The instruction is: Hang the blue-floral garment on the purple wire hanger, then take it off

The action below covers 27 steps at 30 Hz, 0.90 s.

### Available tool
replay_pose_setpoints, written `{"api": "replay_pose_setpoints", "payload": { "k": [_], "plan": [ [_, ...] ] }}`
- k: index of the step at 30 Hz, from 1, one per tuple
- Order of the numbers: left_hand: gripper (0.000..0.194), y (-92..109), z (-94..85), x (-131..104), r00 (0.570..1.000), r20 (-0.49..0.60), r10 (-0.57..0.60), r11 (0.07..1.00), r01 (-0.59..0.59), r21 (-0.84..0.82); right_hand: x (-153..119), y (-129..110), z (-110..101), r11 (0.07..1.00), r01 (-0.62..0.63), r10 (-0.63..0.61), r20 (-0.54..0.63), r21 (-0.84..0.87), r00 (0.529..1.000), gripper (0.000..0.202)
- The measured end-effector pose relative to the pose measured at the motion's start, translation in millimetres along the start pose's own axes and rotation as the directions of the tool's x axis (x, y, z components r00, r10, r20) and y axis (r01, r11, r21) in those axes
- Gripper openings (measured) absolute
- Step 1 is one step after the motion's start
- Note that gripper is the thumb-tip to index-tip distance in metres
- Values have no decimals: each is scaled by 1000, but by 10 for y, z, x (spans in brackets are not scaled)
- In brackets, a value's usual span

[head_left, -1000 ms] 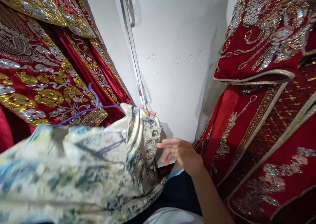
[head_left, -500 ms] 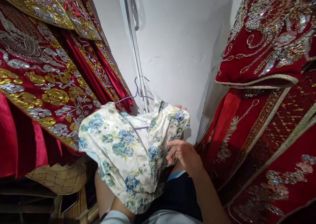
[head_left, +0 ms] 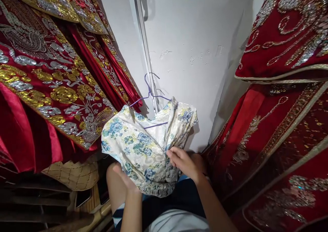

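A short-sleeved blouse (head_left: pixel 139 146), white with blue and green flowers, hangs on a thin purple hanger (head_left: pixel 149 93) in front of me. Its V-shaped neckline gapes, and the hem is gathered. My right hand (head_left: pixel 183 160) is closed at the front edge below the neckline, thumb and fingers pinching the cloth. Under the blouse's lower left side lies my left hand (head_left: pixel 126 180), fingers stretched out against the fabric and partly hidden behind it.
Red garments with gold and silver embroidery (head_left: pixel 64 93) hang close on the left. Beaded red garments (head_left: pixel 256 122) hang on the right. Behind is a pale wall (head_left: pixel 189 27) with a metal strip. A quilted beige item (head_left: pixel 74 175) and a phone-like object (head_left: pixel 83 197) sit lower left.
My left hand has come from behind the blouse's right shoulder to its lower left side. My right hand has closed on the front edge. The blouse appears farther right and its hem higher.
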<state>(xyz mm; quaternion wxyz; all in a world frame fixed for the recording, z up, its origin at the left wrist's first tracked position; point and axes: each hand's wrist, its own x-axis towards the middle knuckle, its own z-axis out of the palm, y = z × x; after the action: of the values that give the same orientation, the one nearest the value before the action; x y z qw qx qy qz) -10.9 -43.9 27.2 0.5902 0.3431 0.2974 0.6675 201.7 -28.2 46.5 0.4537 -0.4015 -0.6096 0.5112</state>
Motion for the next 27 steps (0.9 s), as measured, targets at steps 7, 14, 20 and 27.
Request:
{"api": "replay_pose_setpoints", "payload": {
  "k": [7,14,20,27],
  "plan": [
    [54,110,220,-51,958,-169,-233,960,254,119,27,-38,153,994,111,-111,-19,-7,994,40],
    [44,0,85,255,805,-542,241,953,-92,287,10,42,66,992,115,-108,-134,44,985,32],
    [38,-262,83,142,634,-241,735,584,-410,701,12,-13,174,988,140,-133,-85,69,987,31],
    [24,-712,392,-124,892,112,437,596,-381,707,9,-1,228,980,155,-153,-24,125,988,30]
  ]
}}
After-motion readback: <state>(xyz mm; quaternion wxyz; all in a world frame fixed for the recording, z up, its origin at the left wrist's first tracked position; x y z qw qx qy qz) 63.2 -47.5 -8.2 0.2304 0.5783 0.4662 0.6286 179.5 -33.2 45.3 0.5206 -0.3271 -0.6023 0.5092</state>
